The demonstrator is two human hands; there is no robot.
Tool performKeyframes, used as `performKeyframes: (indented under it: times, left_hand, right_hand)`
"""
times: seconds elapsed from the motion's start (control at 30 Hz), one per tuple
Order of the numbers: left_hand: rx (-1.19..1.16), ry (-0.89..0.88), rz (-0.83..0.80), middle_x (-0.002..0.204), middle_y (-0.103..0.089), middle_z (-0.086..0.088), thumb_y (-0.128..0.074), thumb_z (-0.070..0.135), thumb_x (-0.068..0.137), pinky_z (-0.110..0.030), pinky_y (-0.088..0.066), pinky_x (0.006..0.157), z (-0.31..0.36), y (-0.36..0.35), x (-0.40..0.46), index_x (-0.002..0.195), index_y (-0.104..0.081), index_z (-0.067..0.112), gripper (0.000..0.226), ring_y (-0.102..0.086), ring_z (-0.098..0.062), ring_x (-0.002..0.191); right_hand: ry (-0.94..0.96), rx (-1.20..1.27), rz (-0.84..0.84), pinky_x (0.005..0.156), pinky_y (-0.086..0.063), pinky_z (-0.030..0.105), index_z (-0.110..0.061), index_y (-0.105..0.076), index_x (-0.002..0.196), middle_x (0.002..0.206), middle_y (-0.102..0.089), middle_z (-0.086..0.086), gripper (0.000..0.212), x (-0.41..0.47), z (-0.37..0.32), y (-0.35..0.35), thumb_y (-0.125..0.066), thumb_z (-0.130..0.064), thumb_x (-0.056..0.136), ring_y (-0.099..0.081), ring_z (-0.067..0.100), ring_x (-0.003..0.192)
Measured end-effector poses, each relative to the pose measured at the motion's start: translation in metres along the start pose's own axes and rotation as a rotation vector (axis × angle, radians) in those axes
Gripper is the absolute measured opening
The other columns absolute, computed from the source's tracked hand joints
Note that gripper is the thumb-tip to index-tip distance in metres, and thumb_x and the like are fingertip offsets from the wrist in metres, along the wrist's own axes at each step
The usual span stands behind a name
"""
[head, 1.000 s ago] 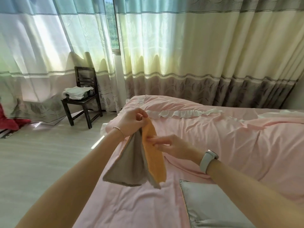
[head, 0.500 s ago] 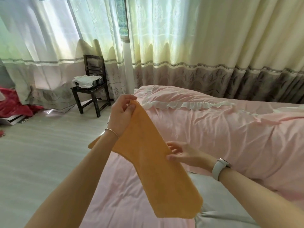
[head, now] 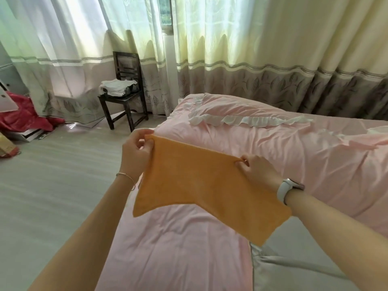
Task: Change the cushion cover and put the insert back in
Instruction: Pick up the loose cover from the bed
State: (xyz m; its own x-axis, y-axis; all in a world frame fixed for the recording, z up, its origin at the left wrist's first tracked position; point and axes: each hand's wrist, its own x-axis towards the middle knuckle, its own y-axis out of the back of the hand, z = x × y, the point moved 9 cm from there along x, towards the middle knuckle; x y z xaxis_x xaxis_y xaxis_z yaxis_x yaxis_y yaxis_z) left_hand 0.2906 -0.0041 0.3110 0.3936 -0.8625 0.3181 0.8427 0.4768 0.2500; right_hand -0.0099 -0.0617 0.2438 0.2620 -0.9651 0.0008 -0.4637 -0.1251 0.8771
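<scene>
You now hold the flat orange fabric cushion cover [head: 201, 185] spread wide above the bed, where half a second ago it hung in a long narrow drape from your left hand alone. Your left hand [head: 135, 152] pinches its upper left corner between thumb and fingers, as it did before. Your right hand [head: 255, 168], which was only touching the edge midway down, now pinches the upper right corner, so the top edge runs taut between the two hands, held well apart. The lower corners hang loose, the right one dropping lower.

Below the cover lies the rumpled pink bed sheet [head: 178, 248], and at the lower right the shiny grey cushion insert [head: 294, 267] rests on it, partly hidden behind your right forearm. A pink pillow with a white frill [head: 247, 114] lies further up the bed. A dark wooden chair [head: 126, 89] with white cloth piled on its seat stands by the pale patterned curtains [head: 252, 49], and red cloth [head: 23, 116] lies on the floor at the left.
</scene>
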Motion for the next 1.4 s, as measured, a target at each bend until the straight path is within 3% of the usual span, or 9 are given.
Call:
performKeyframes:
  times: [0.2, 0.3, 0.47, 0.63, 0.77, 0.9, 1.07, 1.27, 1.4]
  left_hand:
    - [0.090, 0.142, -0.515, 0.106, -0.056, 0.002, -0.056, 0.010, 0.078, -0.019, -0.050, 0.067, -0.031, -0.059, -0.061, 0.110, -0.056, 0.027, 0.036, -0.058, -0.013, 0.082]
    - [0.262, 0.197, -0.660, 0.130, -0.042, 0.007, -0.065, 0.020, 0.083, -0.032, -0.051, 0.085, -0.051, -0.091, -0.088, 0.134, -0.041, 0.025, 0.057, -0.054, -0.014, 0.103]
    - [0.372, 0.069, -0.433, 0.122, -0.053, 0.011, -0.061, 0.049, 0.082, -0.034, -0.050, 0.083, -0.043, -0.132, -0.087, 0.129, -0.047, 0.028, 0.054, -0.058, -0.010, 0.097]
    - [0.409, 0.030, -0.251, 0.091, -0.069, -0.009, -0.050, 0.027, 0.092, -0.031, -0.045, 0.070, -0.028, -0.130, -0.059, 0.100, -0.063, 0.013, 0.021, -0.062, -0.026, 0.084]
    - [0.136, 0.202, -0.265, 0.087, -0.063, -0.011, -0.051, 0.012, 0.091, -0.039, -0.053, 0.079, -0.030, -0.131, -0.035, 0.095, -0.062, 0.004, 0.015, -0.061, -0.027, 0.087]
    - [-0.102, 0.361, -0.232, 0.083, -0.058, -0.005, -0.051, 0.013, 0.093, -0.041, -0.058, 0.065, -0.035, -0.126, -0.038, 0.093, -0.058, 0.006, 0.010, -0.061, -0.028, 0.087]
    - [-0.125, 0.465, -0.192, 0.093, -0.060, -0.010, -0.051, 0.018, 0.094, -0.042, -0.058, 0.066, -0.056, -0.113, -0.046, 0.094, -0.057, 0.012, 0.008, -0.063, -0.032, 0.091]
    - [-0.386, 0.715, -0.149, 0.096, -0.061, -0.012, -0.048, 0.014, 0.096, -0.043, -0.056, 0.075, -0.067, -0.126, -0.069, 0.117, -0.051, -0.001, 0.026, -0.064, -0.032, 0.086]
    - [-0.677, 0.882, -0.242, 0.105, -0.059, -0.015, -0.051, 0.019, 0.095, -0.042, -0.054, 0.083, -0.058, -0.146, -0.086, 0.115, -0.055, 0.001, 0.027, -0.061, -0.030, 0.096]
  right_hand:
    - [-0.279, 0.352, 0.015, 0.052, -0.036, 0.027, -0.001, -0.057, 0.077, 0.067, -0.048, 0.007, 0.023, 0.016, 0.028, -0.001, -0.047, -0.014, 0.093, -0.047, 0.020, 0.063]
    - [-0.231, 0.548, -0.005, 0.054, -0.045, 0.025, -0.007, -0.060, 0.092, 0.072, -0.055, 0.004, 0.011, 0.014, 0.004, -0.003, -0.051, -0.012, 0.093, -0.053, 0.017, 0.066]
    - [-0.012, 0.440, 0.026, 0.072, -0.049, 0.026, -0.011, -0.063, 0.101, 0.085, -0.061, 0.001, 0.013, 0.011, -0.043, 0.004, -0.056, -0.016, 0.091, -0.059, 0.017, 0.084]
    - [0.089, 0.116, 0.091, 0.082, -0.046, 0.033, -0.018, -0.063, 0.109, 0.103, -0.068, 0.003, 0.021, -0.003, -0.042, 0.022, -0.054, -0.026, 0.092, -0.061, 0.020, 0.097]
    - [0.035, -0.087, 0.063, 0.077, -0.043, 0.030, -0.027, -0.058, 0.114, 0.107, -0.066, -0.005, 0.024, -0.013, -0.023, 0.003, -0.047, -0.035, 0.094, -0.060, 0.018, 0.098]
    - [-0.051, 0.050, -0.089, 0.084, -0.045, 0.038, -0.024, -0.054, 0.114, 0.112, -0.059, 0.000, 0.027, -0.023, 0.004, -0.044, -0.049, -0.032, 0.089, -0.055, 0.023, 0.103]
    - [-0.034, 0.187, 0.050, 0.080, -0.046, 0.038, -0.016, -0.061, 0.111, 0.100, -0.067, 0.005, 0.023, -0.026, 0.008, -0.037, -0.054, -0.026, 0.092, -0.060, 0.027, 0.094]
    - [0.157, 0.218, 0.024, 0.095, -0.039, 0.034, -0.020, -0.044, 0.137, 0.131, -0.052, 0.004, 0.045, -0.041, -0.035, -0.061, -0.046, -0.035, 0.094, -0.048, 0.025, 0.119]
    - [0.132, 0.369, 0.015, 0.085, -0.034, 0.012, -0.015, -0.043, 0.135, 0.121, -0.051, 0.000, 0.053, -0.046, -0.036, -0.068, -0.060, -0.033, 0.089, -0.049, 0.016, 0.108]
